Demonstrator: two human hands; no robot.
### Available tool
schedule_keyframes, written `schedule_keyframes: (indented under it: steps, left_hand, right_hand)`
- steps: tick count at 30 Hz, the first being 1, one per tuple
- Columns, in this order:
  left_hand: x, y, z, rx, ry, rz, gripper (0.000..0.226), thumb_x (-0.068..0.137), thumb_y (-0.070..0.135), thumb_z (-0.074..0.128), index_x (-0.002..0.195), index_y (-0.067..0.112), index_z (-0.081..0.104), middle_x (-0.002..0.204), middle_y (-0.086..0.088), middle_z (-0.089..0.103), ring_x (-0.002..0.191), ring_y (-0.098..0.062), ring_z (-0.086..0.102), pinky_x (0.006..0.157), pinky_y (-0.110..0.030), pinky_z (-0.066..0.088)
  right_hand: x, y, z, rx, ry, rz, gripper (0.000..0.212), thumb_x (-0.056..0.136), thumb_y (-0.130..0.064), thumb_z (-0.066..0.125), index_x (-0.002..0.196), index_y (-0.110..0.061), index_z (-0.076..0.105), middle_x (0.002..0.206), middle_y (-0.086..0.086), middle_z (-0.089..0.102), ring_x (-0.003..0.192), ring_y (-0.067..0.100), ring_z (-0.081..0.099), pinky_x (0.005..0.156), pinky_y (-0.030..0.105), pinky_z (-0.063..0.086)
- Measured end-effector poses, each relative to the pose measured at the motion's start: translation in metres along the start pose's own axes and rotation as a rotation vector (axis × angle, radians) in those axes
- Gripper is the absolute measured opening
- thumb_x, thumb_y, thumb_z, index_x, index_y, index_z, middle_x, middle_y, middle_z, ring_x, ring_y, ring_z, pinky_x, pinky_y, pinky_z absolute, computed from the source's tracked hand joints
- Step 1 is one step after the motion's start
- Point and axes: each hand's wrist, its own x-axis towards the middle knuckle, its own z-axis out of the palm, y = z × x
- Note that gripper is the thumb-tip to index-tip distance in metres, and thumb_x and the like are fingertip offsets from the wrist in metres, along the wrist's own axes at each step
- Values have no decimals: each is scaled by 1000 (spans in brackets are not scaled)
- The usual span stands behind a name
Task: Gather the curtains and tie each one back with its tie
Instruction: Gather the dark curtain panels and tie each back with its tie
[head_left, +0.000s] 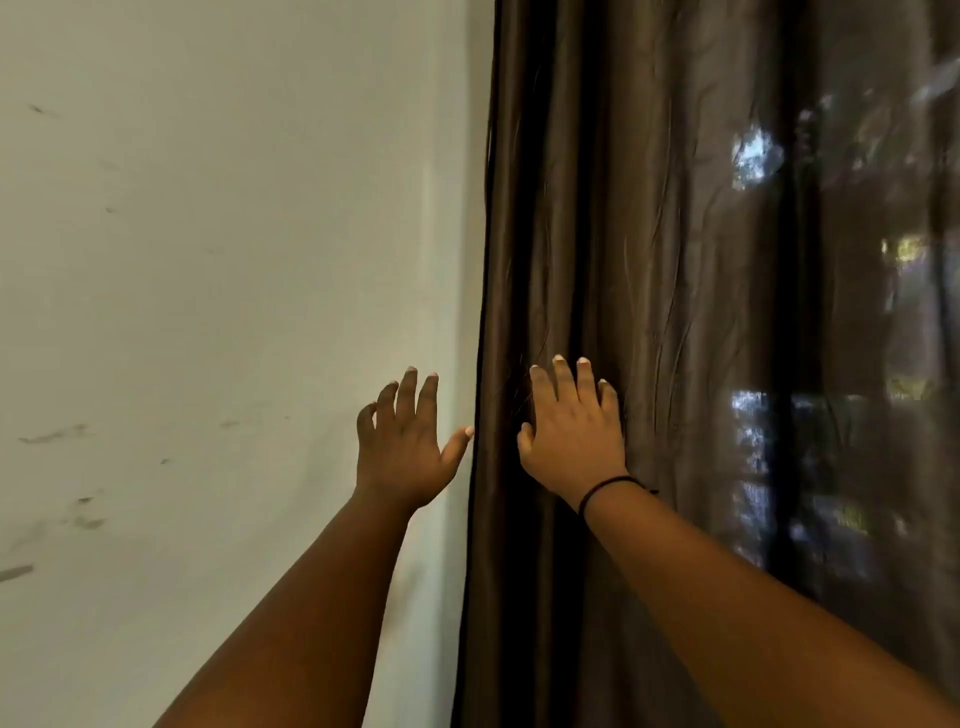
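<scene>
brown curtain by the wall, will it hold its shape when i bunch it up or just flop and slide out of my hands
The brown curtain will probably flop: it hangs in soft vertical folds and creases under the right hand. Its slight sheen suggests smooth cloth that may slip, so a full grip seems wiser. Light shows through its right part, so it is likely thin and light.

one dark curtain (649, 312), one wall (208, 260), two hands, one black wristband (605, 488).

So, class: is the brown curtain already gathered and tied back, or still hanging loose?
Hanging loose. The curtain falls in straight vertical folds, no tie visible around it. The right hand lies flat against it; the left hand is open beside its edge.
</scene>
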Motion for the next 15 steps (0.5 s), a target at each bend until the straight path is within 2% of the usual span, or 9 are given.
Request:
schedule_keyframes:
  steps: [2,5,10,13,15]
  left_hand:
    - [18,10,6,-60,-2,-36,80,85,68,19,147,18,27,155,-10,25,140,-31,26,107,-49,27]
    - [52,23,18,-90,25,-1,79,85,68,20,148,21,22,157,-8,21,143,-29,20,110,-49,24]
    - [116,43,27,-172,120,67,74,89,67,30,147,21,24,155,-6,25,141,-28,24,109,-48,26]
    - [160,49,23,-246,170,101,76,88,67,32,148,20,21,154,-7,25,140,-30,26,108,-49,28]
    - [190,50,15,-288,195,119,77,88,66,33,148,19,19,153,-9,28,137,-31,32,106,-49,32]
  right_hand:
    - [11,9,1,5,65,19,70,86,-41,50,147,-16,27,154,13,25,143,35,17,112,53,20]
    - [33,18,0,-59,127,-13,70,86,-42,49,147,-17,27,155,13,25,144,35,17,112,53,20]
    - [80,36,-21,-183,252,-2,69,86,-41,49,147,-17,27,155,13,24,144,35,15,113,54,17]
    - [112,43,-41,-281,313,56,67,88,-40,46,147,-18,22,157,12,16,145,35,8,113,56,10]
    - [136,47,-59,-319,325,119,67,89,-39,46,147,-19,19,158,12,11,145,37,3,112,58,11]
